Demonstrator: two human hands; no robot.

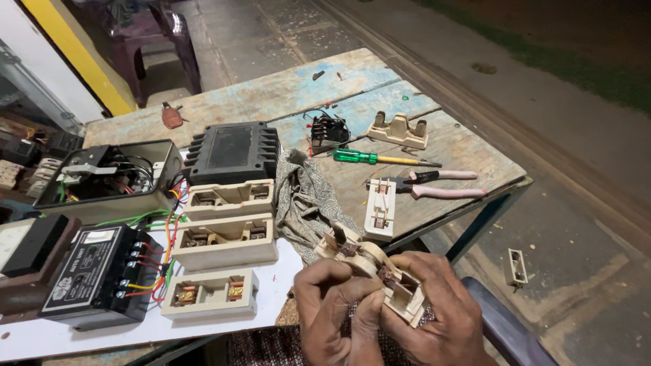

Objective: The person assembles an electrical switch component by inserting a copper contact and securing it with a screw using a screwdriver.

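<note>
My left hand (336, 305) and my right hand (441, 312) meet low in the middle of the view, both gripping a cream ceramic fuse carrier (400, 288) with metal contacts. The left thumb presses on its near face. A second cream fuse piece (342, 244) sits just behind my fingers, touching the held one. A white fuse carrier (380, 209) lies on the wooden table (461, 146) beyond my hands.
Three cream fuse bases (227, 240) and a black wired unit (102, 274) sit on a white board (135, 325). Behind are a black block (232, 152), an open metal box (108, 179), a grey cloth (305, 196), a green screwdriver (369, 158) and pink-handled pliers (434, 184).
</note>
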